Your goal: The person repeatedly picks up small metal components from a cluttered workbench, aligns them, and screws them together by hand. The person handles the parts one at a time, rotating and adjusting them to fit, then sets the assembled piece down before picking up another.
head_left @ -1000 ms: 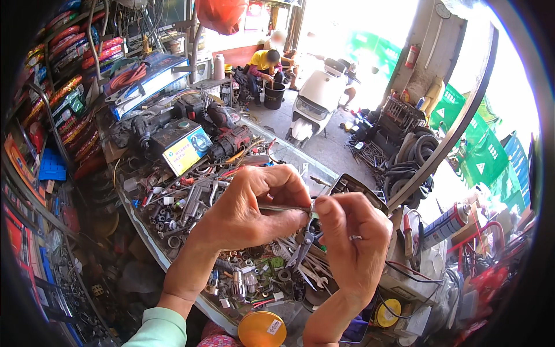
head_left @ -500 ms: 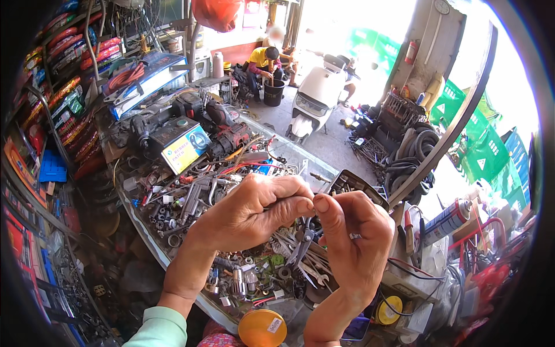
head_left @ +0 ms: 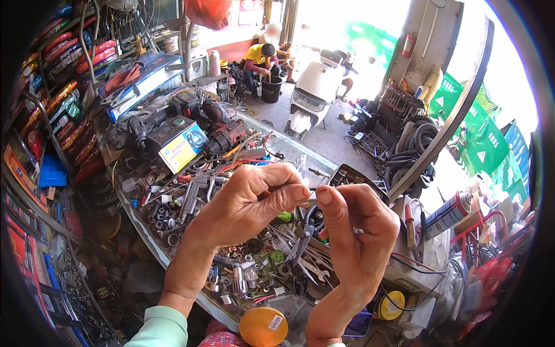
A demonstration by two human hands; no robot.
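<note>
Smooth glass tops the counter (head_left: 283, 146) at twelve o'clock, while bare metal wrenches (head_left: 317, 270) shine near five and a bright, mirror-like metal socket (head_left: 239, 281) glints toward seven. At centre, a small pinched piece (head_left: 313, 197) shows a greyish, metal-like surface. A smooth, glossy orange lid (head_left: 256, 328) catches light at six o'clock; farther out at seven, a matt mint-green cloth sleeve (head_left: 159, 328). Shiny plastic-wrapped packages (head_left: 104, 56) line ten o'clock. Glossy white panels cover the scooter (head_left: 315, 87) near one; matt black rubber tyres (head_left: 426, 136) sit between two and three.
</note>
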